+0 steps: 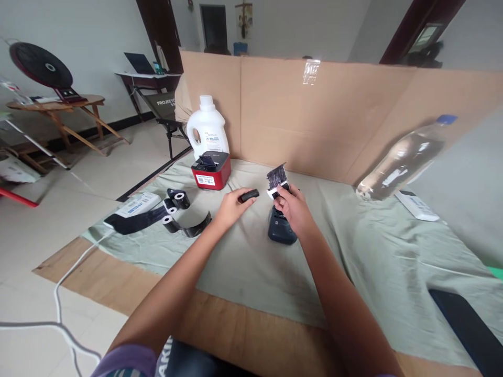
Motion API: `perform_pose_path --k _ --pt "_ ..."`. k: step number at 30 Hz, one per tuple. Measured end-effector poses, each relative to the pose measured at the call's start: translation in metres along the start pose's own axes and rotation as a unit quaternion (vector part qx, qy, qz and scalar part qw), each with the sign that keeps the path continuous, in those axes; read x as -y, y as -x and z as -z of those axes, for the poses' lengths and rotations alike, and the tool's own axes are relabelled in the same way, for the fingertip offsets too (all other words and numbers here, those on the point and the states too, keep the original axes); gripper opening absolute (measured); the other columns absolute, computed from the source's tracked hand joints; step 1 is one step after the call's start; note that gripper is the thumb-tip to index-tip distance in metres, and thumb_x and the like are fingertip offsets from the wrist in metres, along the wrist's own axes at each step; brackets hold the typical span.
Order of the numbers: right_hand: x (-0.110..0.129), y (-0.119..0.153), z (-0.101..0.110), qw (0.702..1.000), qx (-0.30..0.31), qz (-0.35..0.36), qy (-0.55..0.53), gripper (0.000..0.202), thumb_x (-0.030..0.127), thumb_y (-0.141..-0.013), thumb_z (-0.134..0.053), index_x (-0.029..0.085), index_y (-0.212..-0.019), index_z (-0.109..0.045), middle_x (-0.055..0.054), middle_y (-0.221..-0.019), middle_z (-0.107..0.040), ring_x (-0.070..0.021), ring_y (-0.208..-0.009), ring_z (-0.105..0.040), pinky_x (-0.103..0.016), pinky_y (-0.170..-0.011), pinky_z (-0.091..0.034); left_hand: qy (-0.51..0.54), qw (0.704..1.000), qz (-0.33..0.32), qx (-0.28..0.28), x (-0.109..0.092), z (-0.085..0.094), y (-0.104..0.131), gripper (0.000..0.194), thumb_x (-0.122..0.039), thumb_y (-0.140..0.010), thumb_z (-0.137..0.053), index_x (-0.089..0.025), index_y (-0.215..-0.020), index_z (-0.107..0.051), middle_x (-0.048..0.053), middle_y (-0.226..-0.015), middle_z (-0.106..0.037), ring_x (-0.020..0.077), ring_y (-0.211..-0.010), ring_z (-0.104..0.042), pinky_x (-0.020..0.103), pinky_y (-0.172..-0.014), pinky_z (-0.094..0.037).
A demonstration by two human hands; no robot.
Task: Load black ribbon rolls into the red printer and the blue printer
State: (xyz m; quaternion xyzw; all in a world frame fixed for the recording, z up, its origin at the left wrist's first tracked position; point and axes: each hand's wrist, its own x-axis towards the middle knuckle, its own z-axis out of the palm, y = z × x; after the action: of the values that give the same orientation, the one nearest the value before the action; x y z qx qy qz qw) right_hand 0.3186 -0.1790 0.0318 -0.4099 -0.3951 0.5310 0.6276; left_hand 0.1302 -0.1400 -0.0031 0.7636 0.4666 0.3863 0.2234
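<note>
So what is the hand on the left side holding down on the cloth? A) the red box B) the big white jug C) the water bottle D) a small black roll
D: the left hand grips a small black roll on the green cloth, well apart from the other three.

Both bare forearms enter from the near edge of the table and converge toward its middle. The left hand (231,207) lies low, palm down, wrist nearly straight, its fingers curled closed around a small dark object at the fingertips. The right hand (293,207) is raised slightly higher, its back toward the camera, wrist bent a little inward, thumb and fingers pinched together on a thin piece (the fingertips themselves are mostly hidden behind the knuckles). The two hands are near each other, not touching.
</note>
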Motion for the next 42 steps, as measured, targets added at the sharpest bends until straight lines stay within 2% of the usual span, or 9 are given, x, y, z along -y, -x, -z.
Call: perform_pose_path --k 3,8,12,16,20,27,31,35,42 --pt "-0.001 -0.002 0.004 1.000 -0.003 -0.002 0.019 0.036 0.043 -0.068 -0.081 0.023 -0.079 -0.053 0.004 -0.072 -0.056 -0.0089 -0.057 -0.051 -0.023 -0.050 -0.034 0.141 0.987 -0.038 -0.064 -0.027 -0.015 0.020 0.037 -0.043 -0.092 -0.056 -0.019 -0.119 -0.065 0.006 -0.114 -0.072 0.0168 -0.093 -0.067 0.024 -0.080 -0.052" --pt "-0.002 0.000 0.005 0.997 0.017 0.017 0.070 0.032 0.045 -0.072 -0.078 0.023 -0.082 -0.057 0.005 -0.066 -0.051 -0.0084 -0.053 -0.048 -0.022 -0.047 -0.031 0.113 0.992 -0.019 -0.061 -0.044 -0.020 0.036 0.028 -0.041 -0.092 -0.057 -0.021 -0.110 -0.062 0.000 -0.089 -0.070 0.0105 -0.064 -0.058 0.020 -0.062 -0.045" --pt "0.001 0.005 0.000 0.990 0.023 0.023 0.139 0.032 0.046 -0.073 -0.077 0.023 -0.087 -0.059 0.006 -0.063 -0.052 -0.0092 -0.053 -0.049 -0.022 -0.048 -0.034 0.082 0.995 0.004 -0.061 -0.038 -0.016 0.037 0.027 -0.042 -0.094 -0.054 -0.022 -0.111 -0.056 0.001 -0.090 -0.068 0.0121 -0.065 -0.059 0.022 -0.063 -0.045" --pt "0.003 0.007 -0.004 0.983 0.017 0.020 0.181 0.031 0.046 -0.076 -0.074 0.022 -0.086 -0.059 0.005 -0.062 -0.054 -0.0092 -0.051 -0.048 -0.023 -0.049 -0.035 0.091 0.992 0.006 -0.084 -0.033 -0.015 0.038 0.029 -0.040 -0.096 -0.050 -0.021 -0.118 -0.052 0.006 -0.108 -0.068 0.0166 -0.087 -0.066 0.027 -0.080 -0.050" --pt "-0.001 0.011 -0.008 0.979 0.074 -0.008 0.188 0.032 0.051 -0.081 -0.068 0.021 -0.087 -0.058 0.001 -0.070 -0.063 -0.0092 -0.053 -0.050 -0.023 -0.050 -0.035 0.118 0.990 -0.019 -0.073 -0.031 -0.017 0.039 0.032 -0.040 -0.098 -0.045 -0.020 -0.123 -0.048 0.009 -0.120 -0.065 0.0200 -0.105 -0.064 0.032 -0.093 -0.049" --pt "-0.018 0.020 -0.024 0.977 0.142 -0.058 0.146 0.035 0.056 -0.079 -0.067 0.022 -0.085 -0.059 0.005 -0.064 -0.054 -0.0096 -0.053 -0.051 -0.023 -0.050 -0.034 0.118 0.992 -0.020 -0.044 -0.025 -0.024 0.041 0.040 -0.044 -0.101 -0.037 -0.019 -0.132 -0.041 0.009 -0.109 -0.060 0.0203 -0.095 -0.061 0.033 -0.085 -0.052" --pt "-0.019 0.015 -0.020 0.987 0.121 -0.078 0.078 0.034 0.051 -0.074 -0.073 0.022 -0.087 -0.062 0.003 -0.073 -0.059 -0.0088 -0.053 -0.049 -0.023 -0.048 -0.031 0.034 0.993 -0.080 -0.078 -0.015 -0.023 0.038 0.040 -0.035 -0.099 -0.041 -0.020 -0.137 -0.047 0.011 -0.118 -0.051 0.0226 -0.109 -0.056 0.035 -0.096 -0.048" --pt "-0.007 0.011 -0.011 0.986 0.114 -0.118 0.032 0.035 0.052 -0.073 -0.072 0.021 -0.086 -0.065 0.000 -0.075 -0.062 -0.0138 -0.064 -0.057 -0.025 -0.055 -0.042 0.007 0.979 -0.190 -0.077 -0.002 -0.018 0.035 0.047 -0.018 -0.097 -0.039 -0.024 -0.142 -0.049 0.011 -0.124 -0.049 0.0202 -0.115 -0.053 0.033 -0.102 -0.045" --pt "0.023 0.014 0.010 0.957 0.163 -0.074 0.229 0.026 0.034 -0.073 -0.073 0.017 -0.092 -0.072 0.001 -0.066 -0.060 -0.0119 -0.059 -0.053 -0.025 -0.054 -0.038 0.015 0.967 -0.246 -0.071 0.006 -0.022 0.037 0.048 -0.019 -0.096 -0.045 -0.024 -0.143 -0.047 0.011 -0.128 -0.061 0.0216 -0.116 -0.057 0.039 -0.103 -0.047"
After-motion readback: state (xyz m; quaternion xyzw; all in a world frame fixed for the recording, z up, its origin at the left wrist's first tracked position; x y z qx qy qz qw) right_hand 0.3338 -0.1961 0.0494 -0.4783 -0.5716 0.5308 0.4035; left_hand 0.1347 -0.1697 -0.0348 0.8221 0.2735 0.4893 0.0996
